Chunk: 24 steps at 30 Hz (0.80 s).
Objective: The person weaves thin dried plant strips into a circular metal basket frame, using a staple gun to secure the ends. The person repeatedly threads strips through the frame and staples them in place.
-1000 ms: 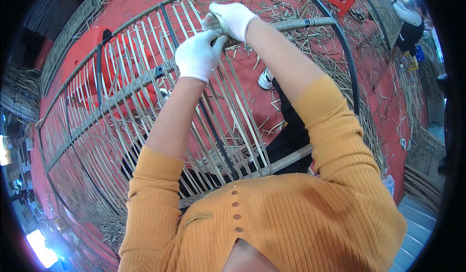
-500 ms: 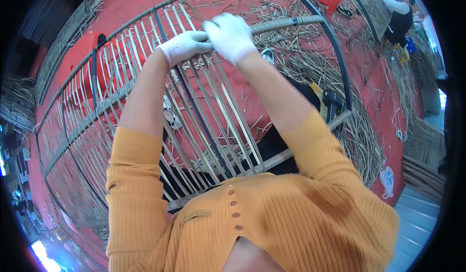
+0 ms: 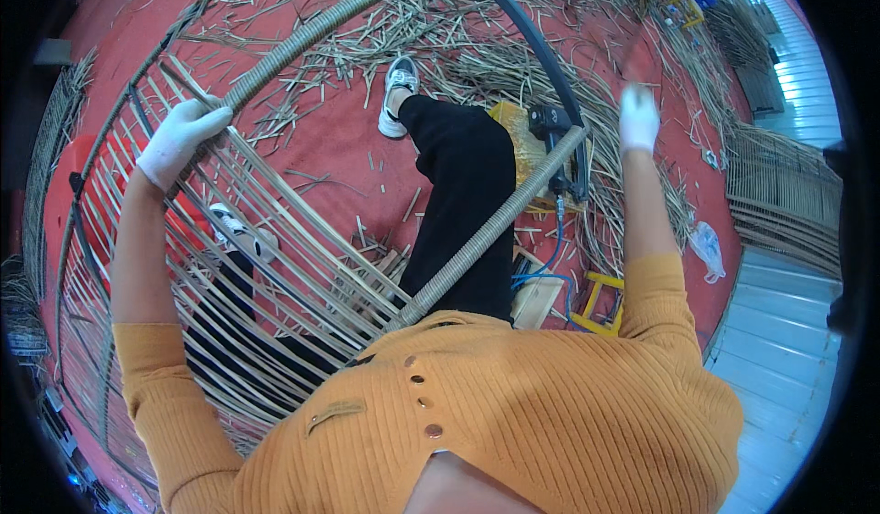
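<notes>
A large woven frame (image 3: 307, 35) has a dark rim, a strand-wrapped crossbar and many thin slats (image 3: 275, 204); it leans across my lap. My left hand (image 3: 181, 140), in a white knit glove, is closed around the crossbar where the slats meet it, thumb on top. Out to the right, well away from the frame, my right hand (image 3: 639, 121) is raised, gloved and closed. Motion blurs it, and a faint dark streak shows above its fingers; what it holds I cannot make out. A second wrapped bar (image 3: 495, 230) runs close to my body.
Loose strands (image 3: 440, 33) litter the red floor (image 3: 344, 138). A black power tool (image 3: 550, 129) with a blue hose (image 3: 557, 239) lies by the frame's right corner. Nearby are a yellow frame (image 3: 600, 305), a plastic bag (image 3: 707, 250) and stacked woven panels (image 3: 784, 198).
My right hand has left the crossbar beside my left hand and swung far right. The left hand keeps its hold, lower and further left in view. The frame appears shifted left.
</notes>
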Motion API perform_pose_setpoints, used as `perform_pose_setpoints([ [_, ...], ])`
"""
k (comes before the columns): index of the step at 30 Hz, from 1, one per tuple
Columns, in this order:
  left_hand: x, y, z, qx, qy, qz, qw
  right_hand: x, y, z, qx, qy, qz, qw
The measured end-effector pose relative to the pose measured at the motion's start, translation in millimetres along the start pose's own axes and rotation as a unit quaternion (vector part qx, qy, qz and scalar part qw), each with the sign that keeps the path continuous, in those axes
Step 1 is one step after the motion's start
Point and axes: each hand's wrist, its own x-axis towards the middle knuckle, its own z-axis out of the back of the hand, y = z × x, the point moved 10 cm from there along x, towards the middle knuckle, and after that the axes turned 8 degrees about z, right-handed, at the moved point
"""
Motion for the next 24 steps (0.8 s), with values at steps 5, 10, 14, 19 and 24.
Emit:
perform_pose_setpoints([
  [5,-8,-11,10,0.091,-0.105,-0.08,0.987,-168,-144,-126,-0.035,0.28,-0.043,0.959],
  [10,-35,-27,24,0.003,-0.234,-0.232,0.944,-158,-172,-209,-0.231,0.37,0.073,0.897],
  [14,-31,-12,28,-0.062,-0.224,-0.191,0.954,-84,-157,-154,-0.013,0.351,-0.124,0.928],
  [19,-28,-19,34,-0.008,-0.24,-0.181,0.954,-28,-38,-11,0.212,0.262,-0.228,0.913],
  [24,-12,-17,32,0.022,-0.231,-0.125,0.965,-27,171,49,0.325,0.317,-0.087,0.887],
])
